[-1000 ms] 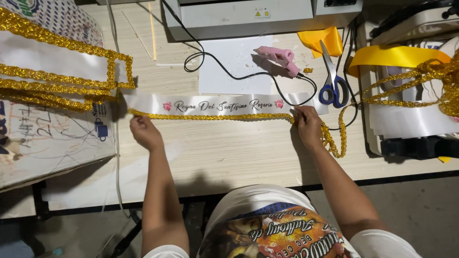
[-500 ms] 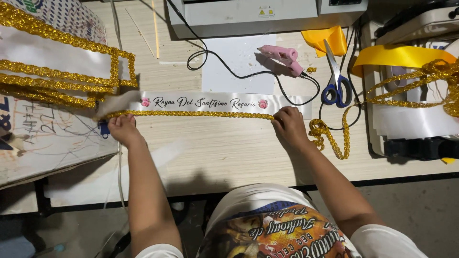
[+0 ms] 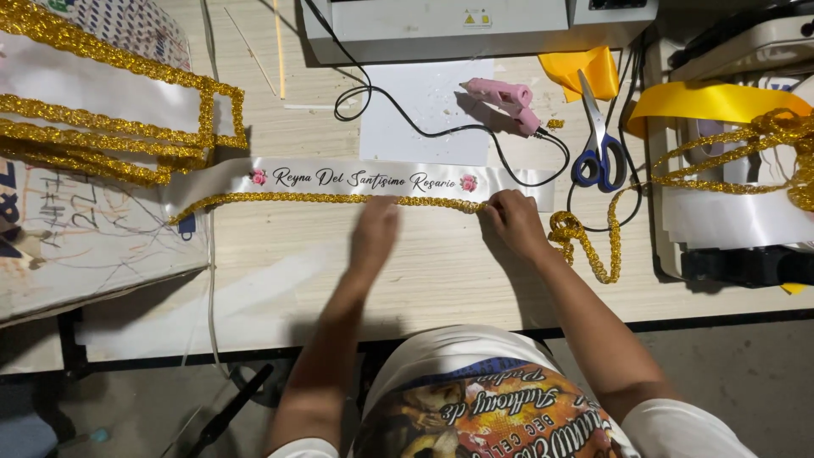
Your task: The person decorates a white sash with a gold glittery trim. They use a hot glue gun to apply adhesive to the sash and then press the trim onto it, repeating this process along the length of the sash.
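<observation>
Left hand (image 3: 375,229), blurred so its grip cannot be told, has slid from the far left end of the white sash (image 3: 373,179) toward centre, near the right hand (image 3: 511,222) pinching gold trim (image 3: 322,198) along the sash's lower edge, suggesting pressing advances rightward.

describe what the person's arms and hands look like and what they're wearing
Both arms are bare from the short white sleeves down. The left hand shows motion-blurred; the right hand is sharp, fingers bare. No gloves, rings, watch or bracelets can be seen. The white T-shirt carries a colourful printed graphic on the chest.
</observation>
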